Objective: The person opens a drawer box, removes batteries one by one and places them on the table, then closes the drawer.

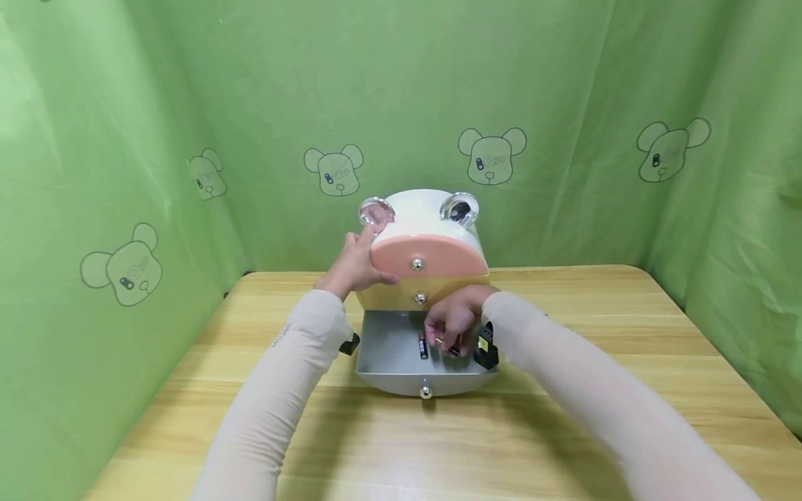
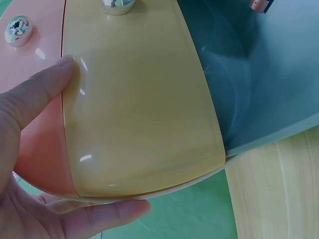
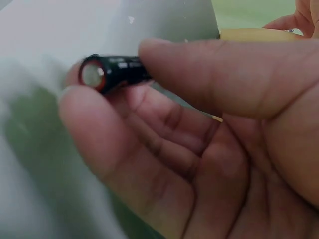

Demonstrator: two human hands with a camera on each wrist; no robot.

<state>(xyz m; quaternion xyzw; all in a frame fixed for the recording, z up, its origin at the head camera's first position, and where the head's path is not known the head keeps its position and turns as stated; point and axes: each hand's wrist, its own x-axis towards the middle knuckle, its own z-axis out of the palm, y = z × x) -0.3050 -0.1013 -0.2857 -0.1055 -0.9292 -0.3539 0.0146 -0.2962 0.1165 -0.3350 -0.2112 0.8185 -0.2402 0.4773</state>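
A small drawer box (image 1: 421, 216) with a white top, a pink drawer (image 1: 401, 256) and a yellow drawer (image 2: 144, 99) stands on the table. Its lowest drawer, grey (image 1: 388, 355), is pulled out. My left hand (image 1: 356, 264) holds the box by its left side, thumb on the front near the pink and yellow seam, other fingers along the side. Over the grey drawer, my right hand (image 1: 454, 323) pinches a black battery (image 3: 122, 72) between thumb and fingers, one end facing the right wrist camera. Another black battery (image 1: 422, 346) lies on the drawer floor, left of that hand.
Two clear, shiny ear shapes (image 1: 460, 209) stick up from the box top. Round silver knobs (image 1: 426, 392) sit on the drawer fronts. The box rests on a wooden table (image 1: 250, 390), with green curtains (image 1: 401, 90) printed with bear faces behind and beside it.
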